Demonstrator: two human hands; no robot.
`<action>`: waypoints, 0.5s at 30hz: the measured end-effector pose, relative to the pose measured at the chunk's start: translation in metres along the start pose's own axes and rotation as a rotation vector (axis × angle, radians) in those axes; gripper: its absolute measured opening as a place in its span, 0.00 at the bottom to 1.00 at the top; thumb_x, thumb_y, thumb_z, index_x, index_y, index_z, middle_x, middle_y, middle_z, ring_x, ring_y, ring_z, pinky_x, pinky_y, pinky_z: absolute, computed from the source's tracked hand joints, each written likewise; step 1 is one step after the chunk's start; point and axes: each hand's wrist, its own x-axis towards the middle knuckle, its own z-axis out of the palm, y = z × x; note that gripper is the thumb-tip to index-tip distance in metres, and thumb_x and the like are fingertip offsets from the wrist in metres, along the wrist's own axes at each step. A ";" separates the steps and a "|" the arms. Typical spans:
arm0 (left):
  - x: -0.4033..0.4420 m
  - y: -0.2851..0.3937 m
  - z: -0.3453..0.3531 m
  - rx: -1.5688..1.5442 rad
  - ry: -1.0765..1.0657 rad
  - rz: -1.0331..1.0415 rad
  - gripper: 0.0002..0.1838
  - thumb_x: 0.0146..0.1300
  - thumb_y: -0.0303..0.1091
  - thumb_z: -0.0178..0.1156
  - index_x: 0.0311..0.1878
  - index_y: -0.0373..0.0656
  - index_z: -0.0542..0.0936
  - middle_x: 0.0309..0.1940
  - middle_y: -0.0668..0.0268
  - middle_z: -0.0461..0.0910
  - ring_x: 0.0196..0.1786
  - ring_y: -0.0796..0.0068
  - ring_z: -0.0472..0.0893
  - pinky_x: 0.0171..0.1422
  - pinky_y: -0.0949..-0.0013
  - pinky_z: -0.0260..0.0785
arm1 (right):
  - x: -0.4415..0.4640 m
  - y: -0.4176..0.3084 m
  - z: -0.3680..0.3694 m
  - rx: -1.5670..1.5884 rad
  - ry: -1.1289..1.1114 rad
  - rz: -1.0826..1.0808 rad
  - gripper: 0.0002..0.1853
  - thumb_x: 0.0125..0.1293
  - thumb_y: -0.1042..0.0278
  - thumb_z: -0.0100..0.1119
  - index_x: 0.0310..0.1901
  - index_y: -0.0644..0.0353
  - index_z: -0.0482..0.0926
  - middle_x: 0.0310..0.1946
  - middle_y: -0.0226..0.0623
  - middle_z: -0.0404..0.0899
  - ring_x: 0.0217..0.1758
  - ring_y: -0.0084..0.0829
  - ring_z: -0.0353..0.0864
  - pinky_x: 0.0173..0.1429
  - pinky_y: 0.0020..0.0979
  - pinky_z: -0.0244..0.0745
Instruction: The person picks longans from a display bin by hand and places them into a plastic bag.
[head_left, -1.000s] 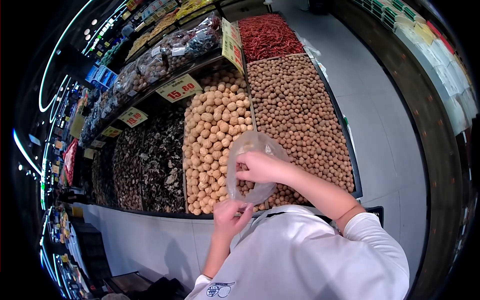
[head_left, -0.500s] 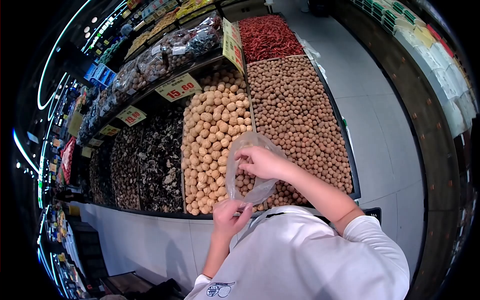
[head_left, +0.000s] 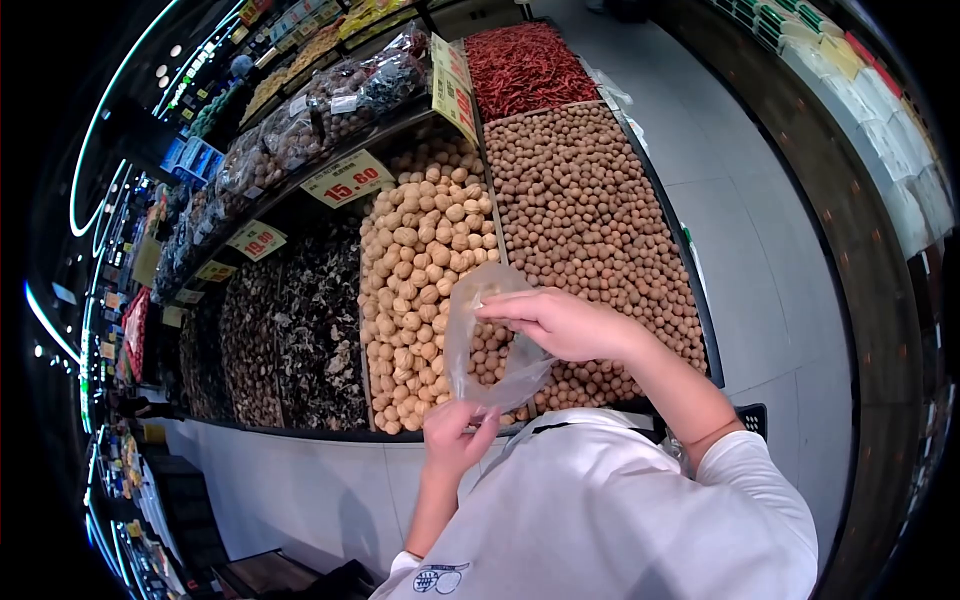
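Note:
A clear plastic bag [head_left: 462, 345] hangs with its mouth open over the edge between two bins. My left hand [head_left: 458, 437] is closed on the bag's near edge, thumb and fingers pinching it. Across the mouth reaches my right hand [head_left: 565, 322], palm down, with its fingers stretched out straight and nothing visible in them. Its fingertips are at the bag's far side rim; whether they touch the film I cannot tell. Pale walnuts [head_left: 425, 235] fill the bin under the bag's left side. Small round brown dried fruits, like longans [head_left: 590, 200], fill the bin to the right.
Red dried chillies [head_left: 525, 70] lie in the far bin. Dark dried fungus [head_left: 320, 320] fills bins to the left. A price sign [head_left: 347, 180] and bagged goods [head_left: 300, 130] line the shelf behind. Grey floor tiles [head_left: 740, 240] run along the right.
My right hand's fingers have straightened from a curled shape, and the hand has turned palm down over the bag. The left hand keeps its pinch in nearly the same place.

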 end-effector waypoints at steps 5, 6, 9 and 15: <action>0.004 0.001 0.000 -0.011 0.006 0.020 0.10 0.53 0.26 0.73 0.24 0.39 0.80 0.17 0.64 0.78 0.18 0.67 0.79 0.25 0.68 0.67 | -0.013 -0.005 0.001 0.066 0.115 -0.027 0.21 0.72 0.77 0.54 0.65 0.60 0.77 0.55 0.45 0.84 0.55 0.39 0.84 0.63 0.35 0.77; 0.004 0.000 0.001 -0.011 0.008 0.015 0.10 0.53 0.26 0.73 0.24 0.39 0.80 0.17 0.64 0.78 0.18 0.67 0.79 0.25 0.68 0.67 | -0.020 -0.008 -0.002 0.177 0.120 0.038 0.19 0.72 0.76 0.55 0.64 0.61 0.77 0.53 0.43 0.85 0.54 0.35 0.85 0.61 0.33 0.78; 0.003 -0.004 0.002 -0.015 0.007 0.035 0.09 0.53 0.27 0.73 0.25 0.39 0.80 0.16 0.65 0.78 0.18 0.68 0.79 0.25 0.69 0.67 | -0.050 -0.003 -0.009 0.485 0.168 0.271 0.15 0.75 0.76 0.55 0.60 0.65 0.79 0.51 0.39 0.84 0.53 0.27 0.85 0.59 0.30 0.81; 0.009 -0.003 0.008 -0.020 0.010 0.056 0.08 0.51 0.26 0.73 0.25 0.40 0.81 0.16 0.65 0.77 0.18 0.68 0.78 0.25 0.69 0.67 | -0.115 0.058 -0.019 -0.065 0.567 0.580 0.12 0.70 0.74 0.63 0.53 0.65 0.81 0.39 0.34 0.83 0.38 0.22 0.82 0.44 0.25 0.78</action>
